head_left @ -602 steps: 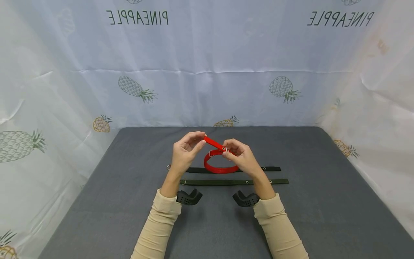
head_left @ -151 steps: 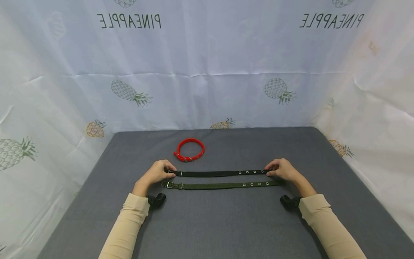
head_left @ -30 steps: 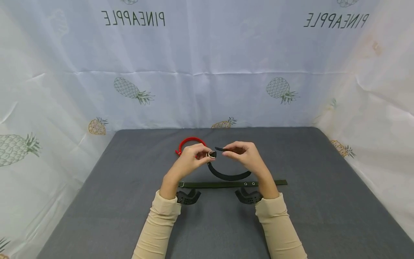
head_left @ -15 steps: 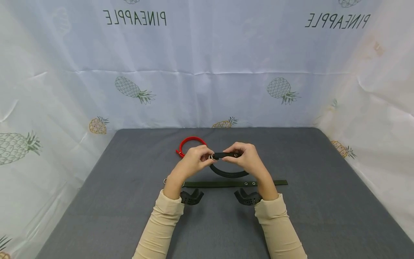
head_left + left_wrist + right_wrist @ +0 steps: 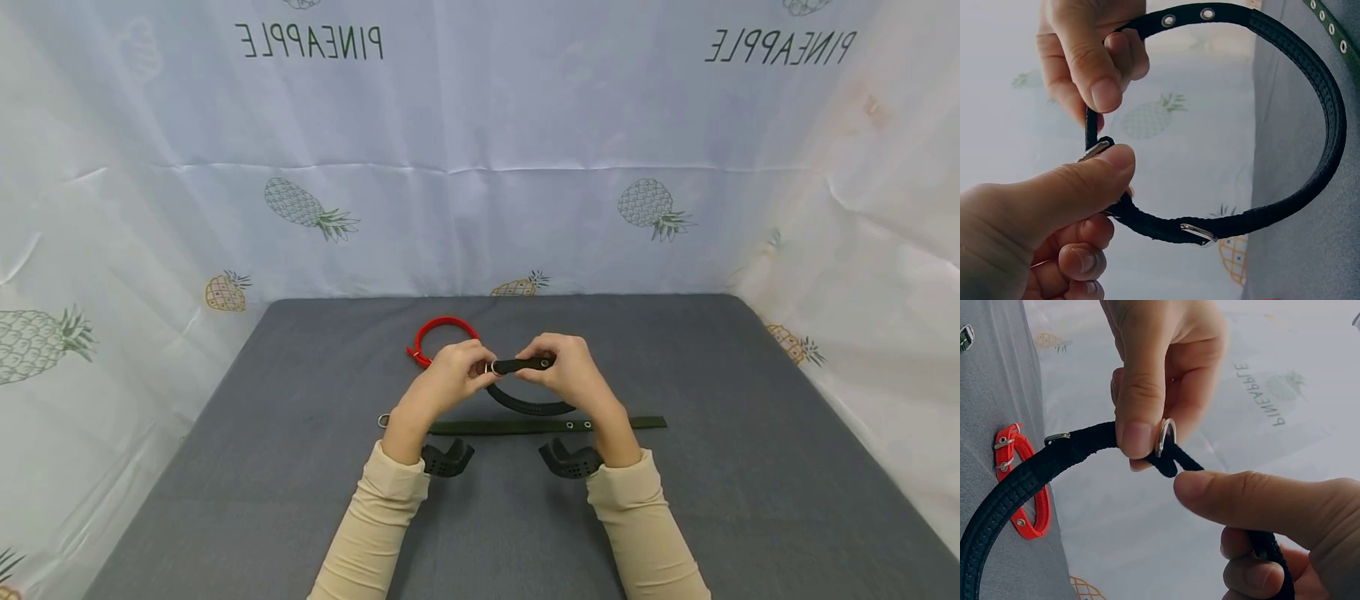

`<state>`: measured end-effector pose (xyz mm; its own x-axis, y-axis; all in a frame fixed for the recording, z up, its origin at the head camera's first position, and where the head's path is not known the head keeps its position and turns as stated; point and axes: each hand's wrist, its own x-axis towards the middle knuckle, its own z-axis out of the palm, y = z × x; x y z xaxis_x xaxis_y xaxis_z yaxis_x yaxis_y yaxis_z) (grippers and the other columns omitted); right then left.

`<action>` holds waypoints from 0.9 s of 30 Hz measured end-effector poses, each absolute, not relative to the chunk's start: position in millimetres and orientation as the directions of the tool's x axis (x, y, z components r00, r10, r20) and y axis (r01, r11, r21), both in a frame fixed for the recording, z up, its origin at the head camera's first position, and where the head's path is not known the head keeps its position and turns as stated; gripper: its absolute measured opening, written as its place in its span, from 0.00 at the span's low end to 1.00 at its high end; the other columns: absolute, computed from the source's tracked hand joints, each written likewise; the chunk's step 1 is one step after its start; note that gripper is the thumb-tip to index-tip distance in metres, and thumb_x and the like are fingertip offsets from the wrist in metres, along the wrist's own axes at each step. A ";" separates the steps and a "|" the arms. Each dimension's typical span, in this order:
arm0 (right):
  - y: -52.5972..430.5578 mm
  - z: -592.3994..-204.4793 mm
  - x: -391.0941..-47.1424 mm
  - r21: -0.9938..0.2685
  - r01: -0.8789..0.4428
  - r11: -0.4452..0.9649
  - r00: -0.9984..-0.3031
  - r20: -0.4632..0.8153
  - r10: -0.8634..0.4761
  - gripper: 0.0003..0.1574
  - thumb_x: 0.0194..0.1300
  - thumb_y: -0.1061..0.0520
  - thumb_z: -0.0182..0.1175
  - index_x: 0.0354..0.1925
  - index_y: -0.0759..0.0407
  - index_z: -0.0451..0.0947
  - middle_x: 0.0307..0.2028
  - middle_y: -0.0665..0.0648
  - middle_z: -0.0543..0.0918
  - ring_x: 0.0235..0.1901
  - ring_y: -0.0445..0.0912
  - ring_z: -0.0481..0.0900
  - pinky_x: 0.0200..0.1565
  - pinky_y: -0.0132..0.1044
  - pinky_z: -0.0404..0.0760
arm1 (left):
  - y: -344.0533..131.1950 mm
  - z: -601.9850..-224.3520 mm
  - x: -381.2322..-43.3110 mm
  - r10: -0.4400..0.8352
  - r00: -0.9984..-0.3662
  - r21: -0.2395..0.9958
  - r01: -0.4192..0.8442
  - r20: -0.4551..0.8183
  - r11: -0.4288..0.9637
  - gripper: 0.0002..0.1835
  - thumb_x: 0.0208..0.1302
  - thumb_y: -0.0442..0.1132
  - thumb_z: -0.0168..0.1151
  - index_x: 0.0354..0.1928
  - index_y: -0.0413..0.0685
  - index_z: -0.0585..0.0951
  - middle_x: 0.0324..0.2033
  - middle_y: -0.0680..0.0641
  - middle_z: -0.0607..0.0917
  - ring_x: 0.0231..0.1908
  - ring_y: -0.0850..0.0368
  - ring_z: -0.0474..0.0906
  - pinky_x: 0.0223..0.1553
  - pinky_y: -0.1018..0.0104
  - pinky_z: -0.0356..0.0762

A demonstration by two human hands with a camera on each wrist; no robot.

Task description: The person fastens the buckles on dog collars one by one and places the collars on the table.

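Above the table, both hands hold a black dog collar [image 5: 531, 407] bent into a loop. My left hand [image 5: 450, 371] pinches its buckle end between thumb and fingers, and a metal D-ring [image 5: 1165, 437] stands out beside the thumb. My right hand [image 5: 566, 371] pinches the end with the eyelets [image 5: 1207, 14], the strap bent under its thumb. In the left wrist view the strap's free end runs down to the metal at the left thumb tip. Left fingers hide most of the buckle. A metal keeper loop [image 5: 1198, 234] sits further along the band.
A red collar [image 5: 442, 322], closed into a ring, lies behind the left hand. A green collar [image 5: 510, 427] lies straight across the grey table [image 5: 480, 533], below the hands. Black wrist mounts [image 5: 448, 458] sit under both wrists. A pineapple-print curtain [image 5: 480, 233] encloses the back and sides.
Earlier the hands held the red collar; later the black collar lay flat, gripped at both ends. It was then lifted and looped, and its free end has come to the buckle end.
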<state>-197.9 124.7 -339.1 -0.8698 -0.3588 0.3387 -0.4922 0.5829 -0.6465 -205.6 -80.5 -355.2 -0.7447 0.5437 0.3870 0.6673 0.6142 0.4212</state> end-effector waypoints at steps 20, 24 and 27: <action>109.5 -346.7 -196.9 -0.632 -0.421 0.650 -0.903 0.226 -0.365 0.06 0.52 0.63 0.71 0.33 0.61 0.86 0.34 0.60 0.87 0.34 0.50 0.83 0.38 0.39 0.84 | -69.5 -356.5 -201.1 0.564 -0.770 0.309 0.637 0.299 0.706 0.09 0.55 0.33 0.71 0.38 0.38 0.84 0.31 0.45 0.83 0.30 0.57 0.79 0.32 0.73 0.78; 107.5 -347.7 -196.9 -0.635 -0.412 0.654 -0.907 0.214 -0.363 0.07 0.52 0.62 0.72 0.33 0.61 0.86 0.34 0.60 0.87 0.34 0.50 0.84 0.39 0.39 0.84 | -68.6 -358.3 -201.7 0.565 -0.773 0.302 0.634 0.289 0.712 0.10 0.54 0.33 0.71 0.39 0.38 0.85 0.31 0.45 0.83 0.29 0.58 0.79 0.31 0.73 0.77; 108.7 -348.5 -197.6 -0.650 -0.405 0.643 -0.909 0.210 -0.360 0.07 0.53 0.62 0.71 0.33 0.61 0.85 0.34 0.59 0.87 0.35 0.50 0.84 0.39 0.39 0.84 | -69.6 -358.7 -202.4 0.556 -0.784 0.358 0.620 0.275 0.698 0.12 0.54 0.33 0.71 0.41 0.38 0.85 0.31 0.46 0.83 0.29 0.59 0.77 0.31 0.75 0.76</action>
